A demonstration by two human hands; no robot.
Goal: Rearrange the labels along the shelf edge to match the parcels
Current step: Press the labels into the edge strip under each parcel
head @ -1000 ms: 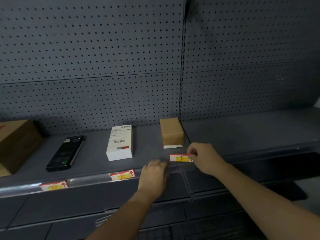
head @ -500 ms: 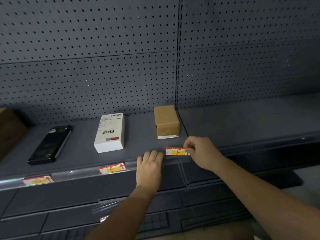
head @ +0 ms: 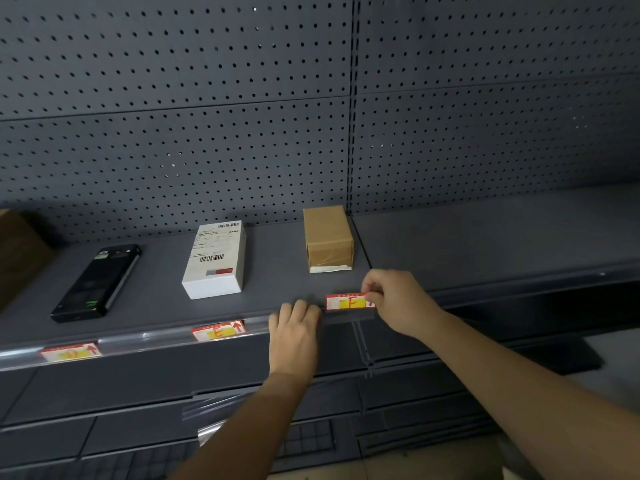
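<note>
1. The grey shelf (head: 485,244) had a clear strip (head: 152,338) along its front edge.
2. On it, from left to right and each apart, lay a brown carton (head: 17,254), a black device (head: 97,282), a white box (head: 214,261) and a small brown box (head: 328,237).
3. The left label (head: 71,352) sat in the strip before the device and the middle label (head: 219,330) before the white box. The third label (head: 349,301) stood at the edge before the small brown box.

Red-and-yellow left label (head: 71,352) and middle label (head: 219,331) seated in clear shelf edge strip (head: 145,339), before black flat parcel (head: 95,284) and white parcel (head: 214,259). Right label (head: 349,301) just above the strip, upright, right end pinched by right hand (head: 398,303) — in front of brown parcel (head: 328,239).
</note>
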